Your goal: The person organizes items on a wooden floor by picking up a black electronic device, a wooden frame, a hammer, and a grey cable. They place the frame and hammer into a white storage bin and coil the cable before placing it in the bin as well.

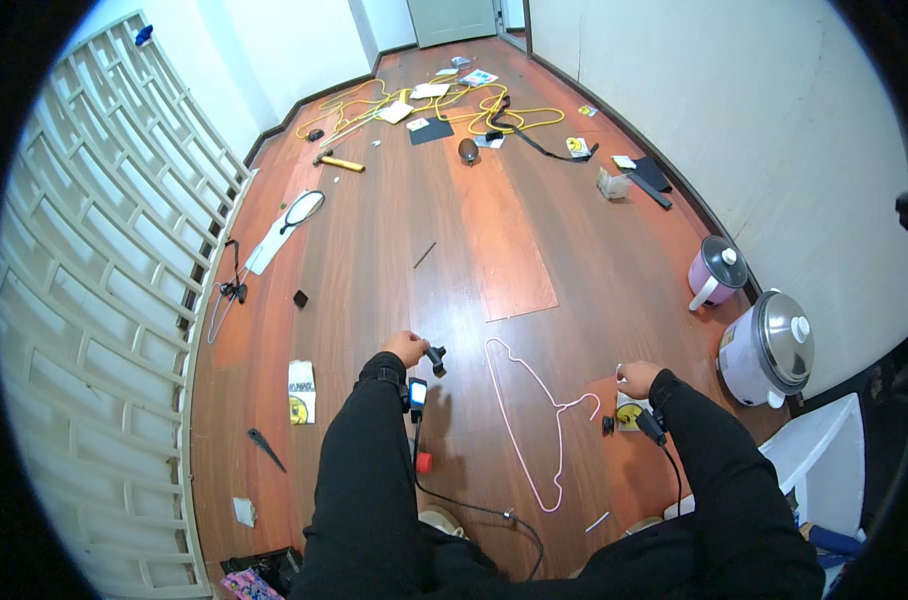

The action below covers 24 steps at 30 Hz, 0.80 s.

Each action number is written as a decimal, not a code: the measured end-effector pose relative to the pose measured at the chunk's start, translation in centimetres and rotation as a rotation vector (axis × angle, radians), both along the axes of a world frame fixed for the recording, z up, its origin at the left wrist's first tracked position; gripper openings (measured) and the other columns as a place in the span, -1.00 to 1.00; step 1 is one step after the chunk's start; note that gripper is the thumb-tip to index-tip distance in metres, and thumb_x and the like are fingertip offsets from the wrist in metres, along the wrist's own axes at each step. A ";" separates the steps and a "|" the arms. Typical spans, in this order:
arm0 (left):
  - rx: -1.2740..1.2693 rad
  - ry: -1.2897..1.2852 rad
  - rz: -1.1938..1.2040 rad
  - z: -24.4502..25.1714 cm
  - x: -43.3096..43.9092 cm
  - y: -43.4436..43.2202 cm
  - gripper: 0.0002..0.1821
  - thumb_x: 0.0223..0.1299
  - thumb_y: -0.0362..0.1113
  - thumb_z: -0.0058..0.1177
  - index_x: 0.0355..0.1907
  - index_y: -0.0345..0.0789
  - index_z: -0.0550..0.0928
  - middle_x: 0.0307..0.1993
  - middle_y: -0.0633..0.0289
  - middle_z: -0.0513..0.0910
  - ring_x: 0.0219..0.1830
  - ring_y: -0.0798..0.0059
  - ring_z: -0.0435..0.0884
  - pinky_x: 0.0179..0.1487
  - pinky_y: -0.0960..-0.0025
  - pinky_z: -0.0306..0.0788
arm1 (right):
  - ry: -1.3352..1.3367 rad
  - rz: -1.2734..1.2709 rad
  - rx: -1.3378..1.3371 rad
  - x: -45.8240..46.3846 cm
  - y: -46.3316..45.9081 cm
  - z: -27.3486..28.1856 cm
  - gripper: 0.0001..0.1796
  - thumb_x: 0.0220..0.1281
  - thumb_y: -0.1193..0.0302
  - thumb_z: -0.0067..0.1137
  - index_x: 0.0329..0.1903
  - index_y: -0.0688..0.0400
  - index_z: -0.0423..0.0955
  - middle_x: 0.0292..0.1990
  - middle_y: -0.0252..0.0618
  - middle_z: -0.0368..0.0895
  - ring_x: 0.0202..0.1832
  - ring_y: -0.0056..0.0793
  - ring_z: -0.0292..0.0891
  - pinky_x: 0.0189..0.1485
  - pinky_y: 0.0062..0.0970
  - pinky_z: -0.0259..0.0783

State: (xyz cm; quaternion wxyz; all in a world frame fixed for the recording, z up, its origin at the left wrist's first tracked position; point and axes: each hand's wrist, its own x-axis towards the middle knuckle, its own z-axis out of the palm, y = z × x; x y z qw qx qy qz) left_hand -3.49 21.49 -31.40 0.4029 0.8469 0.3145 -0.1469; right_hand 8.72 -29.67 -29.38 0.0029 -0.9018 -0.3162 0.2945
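Observation:
My left hand [406,349] holds a small black object [436,360], perhaps a clip or bracket, above the wooden floor; its exact kind is unclear. My right hand [638,379] is at the top end of a white packet with a yellow round print [631,414], its fingers on the packet's upper edge. Beside that packet lies a small black item [608,425]. Between my hands a pink clothes hanger [500,405] lies flat on the floor. A red cap-like object [424,463] is partly hidden by my left forearm. Both wrists carry black straps with cabled devices.
A rice cooker [746,360] and a pink kettle [705,279] stand along the right wall, near a white bin [821,442]. A white lattice rack [191,420] lines the left. Further ahead lie a hammer [343,163], a yellow cord [540,116] and a brown bulb-shaped object [468,151].

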 end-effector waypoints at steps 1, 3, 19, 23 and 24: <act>-0.015 -0.013 -0.004 0.0 0.2 0.0 -0.78 0.20 -0.20 0.09 -0.28 -0.31 0.65 -0.54 0.34 0.59 -0.55 0.59 0.55 -0.58 0.46 0.32 | -0.003 -0.020 -0.013 0.2 -0.7 -0.2 -0.60 0.15 0.22 0.01 -0.09 0.19 0.62 -0.11 0.05 0.65 -0.03 0.00 0.58 0.06 -0.13 0.47; -0.001 -0.015 -0.001 -0.1 0.5 -0.1 -0.64 0.08 -0.08 0.14 -0.24 -0.35 0.73 -0.38 0.11 0.73 -0.32 0.31 0.69 -0.16 0.31 0.52 | -0.011 -0.079 -0.056 0.3 -2.0 -0.9 -0.61 0.14 0.22 0.01 -0.10 0.18 0.62 -0.11 0.06 0.65 -0.03 -0.01 0.58 0.06 -0.13 0.47; 0.081 -0.025 -0.062 -1.1 0.8 -0.1 -0.71 0.16 -0.15 0.12 -0.23 -0.34 0.67 -0.48 0.30 0.65 -0.49 0.56 0.60 -0.47 0.44 0.42 | 0.028 0.037 -0.026 -0.3 -1.9 -2.5 -0.61 0.17 0.19 0.00 -0.14 0.20 0.63 -0.16 0.04 0.67 -0.09 0.00 0.61 0.03 -0.15 0.48; 0.092 -0.003 -0.069 -1.2 0.7 0.0 -0.69 0.15 -0.14 0.13 -0.20 -0.35 0.66 -0.46 0.27 0.66 -0.48 0.55 0.60 -0.44 0.43 0.43 | 0.046 0.039 -0.043 -0.4 -1.9 -2.4 -0.59 0.20 0.18 -0.02 -0.09 0.18 0.62 -0.13 0.03 0.67 -0.06 -0.02 0.60 0.04 -0.16 0.47; 0.095 0.001 -0.068 -1.2 0.7 -0.1 -0.68 0.14 -0.13 0.13 -0.20 -0.35 0.65 -0.45 0.27 0.66 -0.48 0.55 0.60 -0.43 0.43 0.44 | 0.067 0.028 -0.094 -0.4 -1.8 -2.4 -0.55 0.17 0.16 0.01 -0.01 0.17 0.59 -0.10 0.02 0.67 -0.02 -0.02 0.58 0.10 -0.19 0.45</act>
